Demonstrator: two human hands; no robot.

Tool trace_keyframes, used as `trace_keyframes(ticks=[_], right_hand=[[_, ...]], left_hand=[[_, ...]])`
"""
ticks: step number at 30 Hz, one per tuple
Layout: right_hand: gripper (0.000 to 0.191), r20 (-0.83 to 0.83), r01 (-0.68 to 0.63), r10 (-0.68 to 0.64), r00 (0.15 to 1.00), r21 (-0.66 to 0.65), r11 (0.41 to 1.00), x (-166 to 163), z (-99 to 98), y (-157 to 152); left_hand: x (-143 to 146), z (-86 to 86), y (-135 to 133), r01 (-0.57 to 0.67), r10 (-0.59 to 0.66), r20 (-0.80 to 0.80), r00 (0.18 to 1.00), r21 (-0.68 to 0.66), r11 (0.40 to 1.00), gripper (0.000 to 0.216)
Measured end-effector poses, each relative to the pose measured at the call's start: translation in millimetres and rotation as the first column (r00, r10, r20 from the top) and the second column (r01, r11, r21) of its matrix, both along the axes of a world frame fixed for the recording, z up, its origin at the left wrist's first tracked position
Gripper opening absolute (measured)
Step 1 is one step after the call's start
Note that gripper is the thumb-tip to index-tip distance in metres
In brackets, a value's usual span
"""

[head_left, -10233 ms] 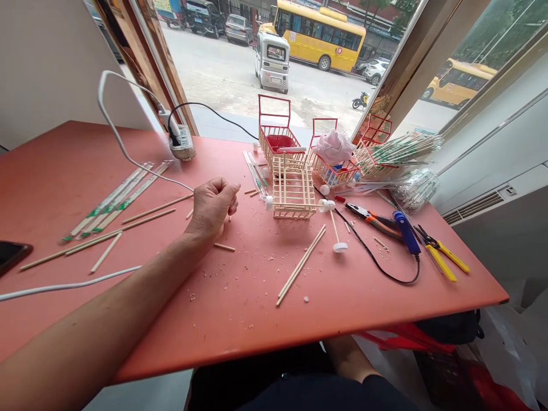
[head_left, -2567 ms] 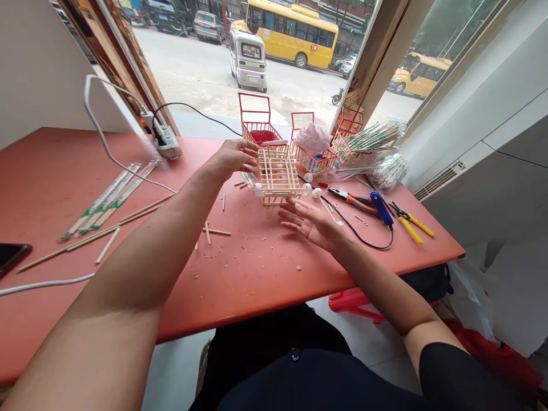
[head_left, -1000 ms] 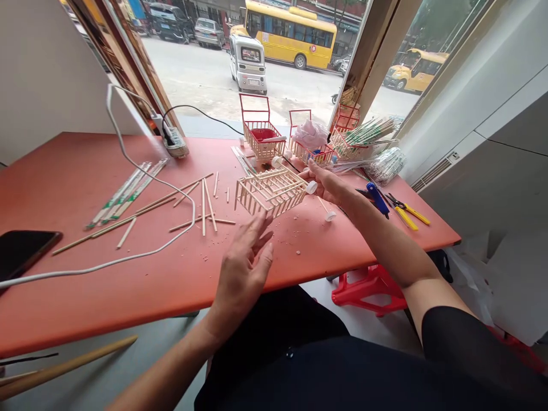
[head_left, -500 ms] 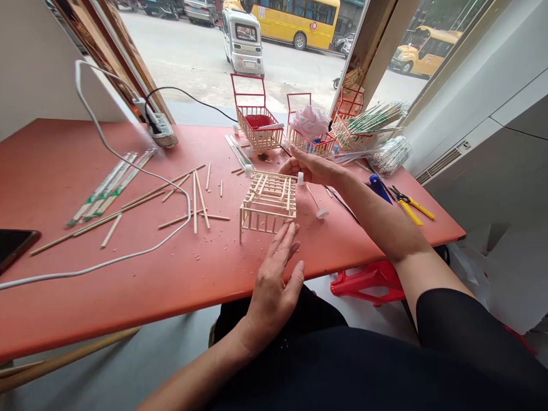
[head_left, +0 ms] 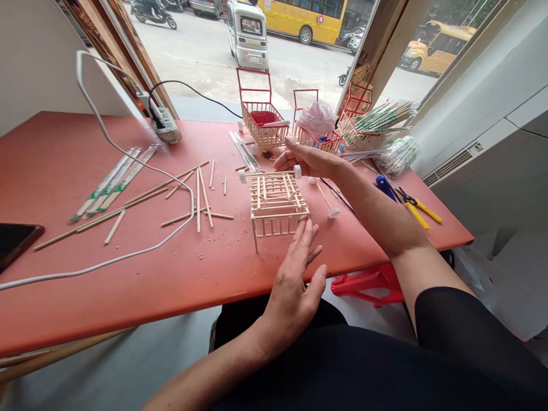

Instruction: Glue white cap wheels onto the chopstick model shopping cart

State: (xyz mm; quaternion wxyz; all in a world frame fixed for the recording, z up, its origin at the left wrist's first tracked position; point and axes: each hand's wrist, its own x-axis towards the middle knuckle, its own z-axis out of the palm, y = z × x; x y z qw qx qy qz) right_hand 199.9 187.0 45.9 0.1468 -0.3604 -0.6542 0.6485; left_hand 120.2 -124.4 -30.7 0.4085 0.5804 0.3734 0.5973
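Observation:
A small wooden-stick cart frame stands upside down on the table, with a white wheel and another white wheel at its far end. My left hand is open, its stretched fingertips at the frame's near right corner. Beyond the far side, my right hand reaches across with straight fingers; whether they touch the frame is unclear. Neither hand grips anything visible. To the right of the frame lies a thin stick axle with white wheels at its ends.
Finished red-handled carts line the window side of the orange table. Loose sticks and wrapped chopsticks lie left, crossed by a white cable. Yellow-handled pliers rest at right; a phone sits far left.
The cart frame has shifted slightly right and turned a little. My left hand has moved right along with its corner. My right hand stays beyond the far end, and the view has shifted slightly.

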Motion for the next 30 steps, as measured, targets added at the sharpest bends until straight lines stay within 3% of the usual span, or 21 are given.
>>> trace_keyframes(ticks=[14,18,20,22,26,28,30], right_hand=[[0.073,0.041,0.084,-0.086,0.995,0.043,0.996,-4,1.7,-15],[0.071,0.047,0.071,-0.077,0.996,0.119,0.990,0,2.1,-14],[0.069,0.050,0.075,-0.088,0.995,0.224,0.972,5,4.6,-15],[0.066,0.029,0.109,-0.131,0.991,0.398,0.911,13,10.2,-23],[0.054,-0.083,0.220,-0.228,0.970,0.699,0.680,38,26.2,-69],[0.053,-0.100,0.256,-0.280,0.955,0.757,0.601,51,30.5,-104],[0.053,-0.118,0.274,-0.301,0.946,0.786,0.554,61,28.6,-137]], left_hand=[[14,-10.4,-8,-0.044,0.056,-0.152,0.987,0.083,0.996,0.097],[2,-2.1,-15,-0.073,0.103,-0.189,0.977,0.156,0.985,0.087],[-15,7.4,-19,-0.117,0.175,-0.249,0.953,0.230,0.966,0.075],[-38,20.0,-18,-0.221,0.308,-0.286,0.907,0.299,0.928,0.057],[-85,45.2,-4,-0.503,0.555,-0.229,0.800,0.248,0.828,0.022],[-103,52.4,10,-0.561,0.596,-0.229,0.770,0.202,0.803,0.019],[-114,54.1,24,-0.521,0.557,-0.238,0.795,0.202,0.830,0.021]])
